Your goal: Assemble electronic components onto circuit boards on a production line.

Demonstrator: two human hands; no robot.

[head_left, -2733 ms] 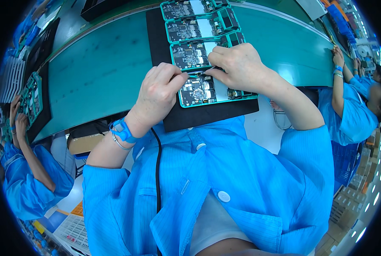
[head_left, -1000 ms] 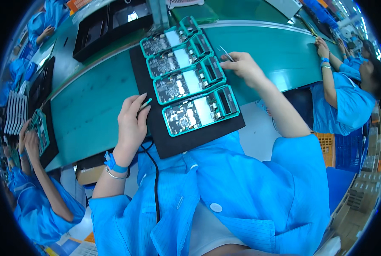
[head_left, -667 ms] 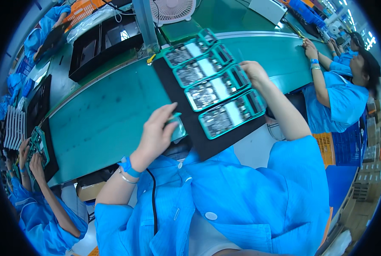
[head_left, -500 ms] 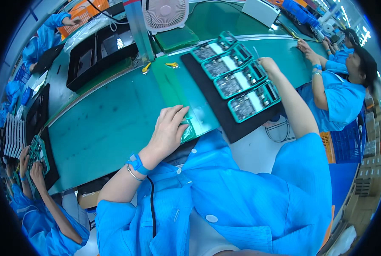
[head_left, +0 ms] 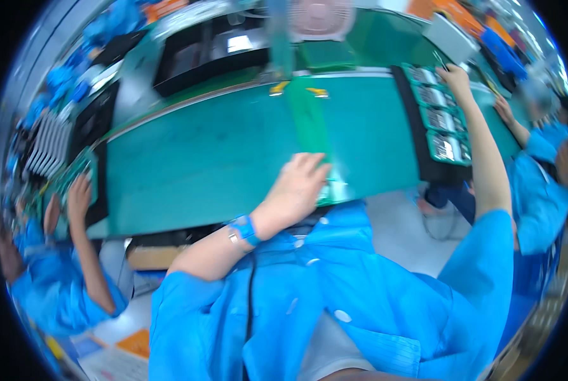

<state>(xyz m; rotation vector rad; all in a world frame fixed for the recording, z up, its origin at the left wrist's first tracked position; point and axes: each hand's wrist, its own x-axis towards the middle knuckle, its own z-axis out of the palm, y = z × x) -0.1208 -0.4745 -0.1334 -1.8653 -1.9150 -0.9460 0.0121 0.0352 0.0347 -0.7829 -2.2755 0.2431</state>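
Observation:
My left hand (head_left: pixel 297 187) lies over a small green circuit board (head_left: pixel 327 190) at the near edge of the green table (head_left: pixel 201 159), fingers curled on it. It wears a blue wrist strap (head_left: pixel 244 228) with a dark cord. My right arm reaches far to the right. My right hand (head_left: pixel 454 77) grips the far end of a black tray (head_left: pixel 417 136) that carries several green circuit boards (head_left: pixel 446 146) in a row. The picture is blurred by motion.
A person in blue at the left (head_left: pixel 55 279) has a hand on another black tray (head_left: pixel 96 190). Another person in blue (head_left: pixel 541 171) sits at the right. Black trays (head_left: pixel 201 54) and a fan (head_left: pixel 322 13) stand at the back. A green strip (head_left: pixel 306 114) crosses the table.
The black tray with its boards has slid from in front of me to the far right under my right hand. My left hand took one board off and stayed at the near edge.

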